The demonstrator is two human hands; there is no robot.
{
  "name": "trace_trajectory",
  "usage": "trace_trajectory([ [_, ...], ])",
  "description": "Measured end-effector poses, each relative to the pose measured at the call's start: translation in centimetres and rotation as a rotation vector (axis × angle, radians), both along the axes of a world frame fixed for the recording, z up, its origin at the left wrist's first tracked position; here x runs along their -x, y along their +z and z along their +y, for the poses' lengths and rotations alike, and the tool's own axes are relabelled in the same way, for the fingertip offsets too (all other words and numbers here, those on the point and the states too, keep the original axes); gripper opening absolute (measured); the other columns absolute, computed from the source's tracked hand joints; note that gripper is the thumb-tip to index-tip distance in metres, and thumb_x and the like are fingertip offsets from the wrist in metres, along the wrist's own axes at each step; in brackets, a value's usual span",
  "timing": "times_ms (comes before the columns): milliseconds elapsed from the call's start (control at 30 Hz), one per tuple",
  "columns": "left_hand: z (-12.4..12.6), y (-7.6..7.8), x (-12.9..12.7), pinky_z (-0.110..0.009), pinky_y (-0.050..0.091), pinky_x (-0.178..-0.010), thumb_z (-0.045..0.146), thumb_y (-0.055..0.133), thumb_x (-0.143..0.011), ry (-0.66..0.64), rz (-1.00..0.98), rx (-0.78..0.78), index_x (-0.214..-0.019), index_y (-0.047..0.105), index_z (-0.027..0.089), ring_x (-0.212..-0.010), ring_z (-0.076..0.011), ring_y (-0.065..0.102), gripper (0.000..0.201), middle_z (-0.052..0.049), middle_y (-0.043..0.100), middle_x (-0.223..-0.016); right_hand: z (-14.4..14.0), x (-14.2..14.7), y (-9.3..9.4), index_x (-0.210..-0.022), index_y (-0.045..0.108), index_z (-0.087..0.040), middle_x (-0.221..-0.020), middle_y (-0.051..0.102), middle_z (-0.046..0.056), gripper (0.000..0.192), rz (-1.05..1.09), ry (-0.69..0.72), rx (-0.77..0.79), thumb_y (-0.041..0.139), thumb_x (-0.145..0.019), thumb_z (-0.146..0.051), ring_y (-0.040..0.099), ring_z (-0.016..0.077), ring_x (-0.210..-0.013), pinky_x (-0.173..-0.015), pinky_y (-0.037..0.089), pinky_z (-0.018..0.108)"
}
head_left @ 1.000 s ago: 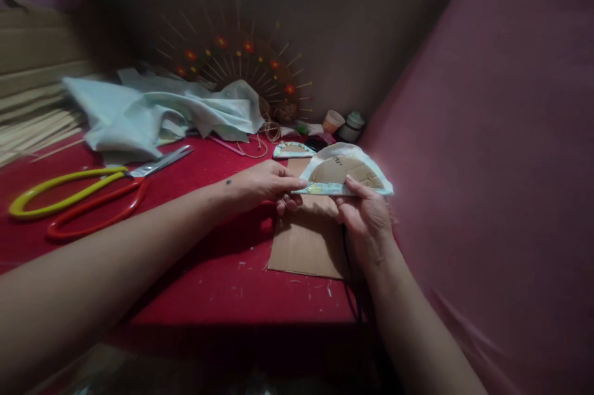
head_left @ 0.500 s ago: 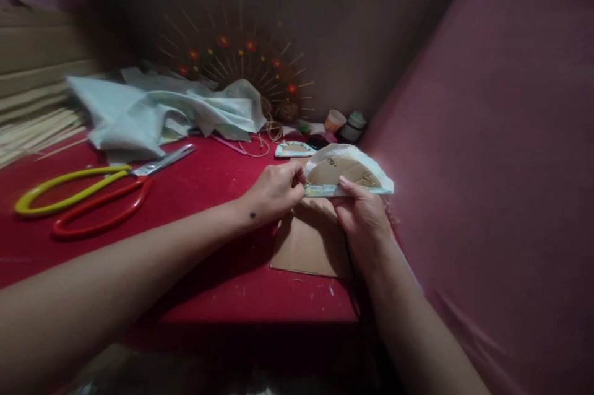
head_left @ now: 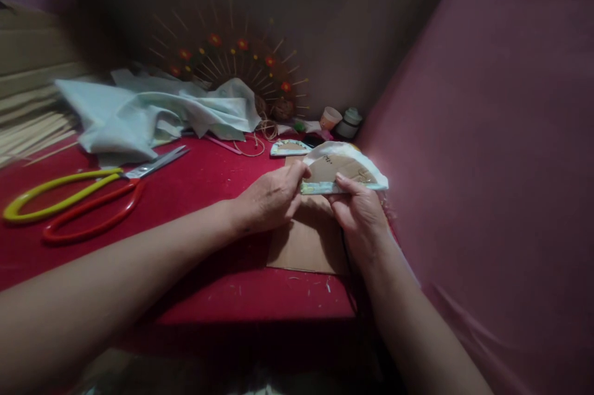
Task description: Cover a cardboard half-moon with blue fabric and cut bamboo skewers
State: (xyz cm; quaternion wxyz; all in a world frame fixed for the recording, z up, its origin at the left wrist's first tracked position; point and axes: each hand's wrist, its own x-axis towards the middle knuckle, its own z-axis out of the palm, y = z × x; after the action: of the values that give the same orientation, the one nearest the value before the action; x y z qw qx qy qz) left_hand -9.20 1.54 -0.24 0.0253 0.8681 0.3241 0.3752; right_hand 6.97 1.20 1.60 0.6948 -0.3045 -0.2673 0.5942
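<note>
Fabric-covered half-disc (head_left: 343, 171) pinched by left hand (head_left: 271, 200) and right hand (head_left: 359, 215), above cardboard sheet (head_left: 309, 243).

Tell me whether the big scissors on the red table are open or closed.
Closed. The scissors lie flat on the red table, blades together in one silver strip, yellow and red handle loops nearly touching.

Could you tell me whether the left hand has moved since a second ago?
Yes. The left hand slid along the brown card toward the fabric piece.
</note>
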Motion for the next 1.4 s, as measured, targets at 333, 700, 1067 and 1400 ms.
trace_trajectory([
  [333,-0.4,0.2,-0.5,-0.027,0.044,-0.062,0.01,0.042,-0.079,-0.068,0.024,0.026,-0.101,0.038,0.018,-0.067,-0.015,0.051,0.023,-0.002,0.051,-0.079,-0.1,0.2,0.3,-0.103,0.062,-0.02,-0.089,0.072,0.001,0.044,0.011,-0.034,0.062,0.054,-0.066,0.004,0.067,0.0182,-0.091,-0.096,0.051,0.045],
  [700,-0.8,0.8,0.0,-0.026,0.045,-0.069,0.007,0.043,-0.073,-0.172,-0.281,0.257,-0.104,0.039,0.02,-0.074,-0.0128,0.054,0.034,-0.001,0.055,-0.088,0.3,-0.6,0.0,-0.104,0.059,-0.023,-0.093,0.07,0.002,0.044,-0.011,0.015,0.068,0.056,-0.067,0.0,0.065,0.021,-0.096,-0.094,0.051,0.051],
  [1067,0.7,1.3,0.3,-0.023,0.039,-0.045,0.022,0.069,-0.072,-0.017,-0.665,0.821,-0.093,0.045,0.019,-0.051,-0.0083,0.05,0.033,0.002,0.054,-0.074,0.5,-1.0,0.2,-0.105,0.056,-0.025,-0.094,0.069,0.0,0.045,0.018,-0.006,0.091,0.053,-0.068,0.001,0.066,0.0185,-0.092,-0.091,0.052,0.05],
  [1400,0.4,1.2,-0.1,-0.018,0.038,-0.038,0.014,0.07,-0.072,-0.133,-0.67,1.034,-0.09,0.047,0.018,-0.041,-0.006,0.049,0.029,0.008,0.052,-0.057,-0.4,-0.1,0.4,-0.102,0.06,-0.023,-0.092,0.07,0.001,0.044,0.023,0.034,0.033,0.054,-0.066,0.002,0.065,0.0199,-0.096,-0.095,0.05,0.05],
])
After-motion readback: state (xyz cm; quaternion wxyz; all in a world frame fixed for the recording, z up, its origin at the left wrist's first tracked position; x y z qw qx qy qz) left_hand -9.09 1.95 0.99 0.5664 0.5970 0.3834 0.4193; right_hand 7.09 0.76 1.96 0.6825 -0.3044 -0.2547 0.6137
